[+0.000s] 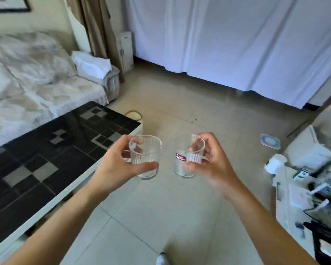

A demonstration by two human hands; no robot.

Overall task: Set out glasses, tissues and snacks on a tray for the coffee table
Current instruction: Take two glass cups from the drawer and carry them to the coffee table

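Observation:
My left hand (117, 161) grips a clear ribbed glass (146, 150) from its left side, thumb across the lower front. My right hand (211, 159) holds a second clear glass (182, 165) with a red sticker on its side, fingers curled round the rim and wall. Both glasses are upright in the air over the tiled floor, side by side and a little apart. The black-and-grey patterned coffee table (46, 150) lies to the left of my left hand. No tray, tissues or snacks are visible.
A covered sofa (36, 77) stands behind the table at the left. White curtains (237, 44) hang at the back. A cluttered white unit (304, 188) with small items is at the right. A small mat (270, 141) lies on the floor.

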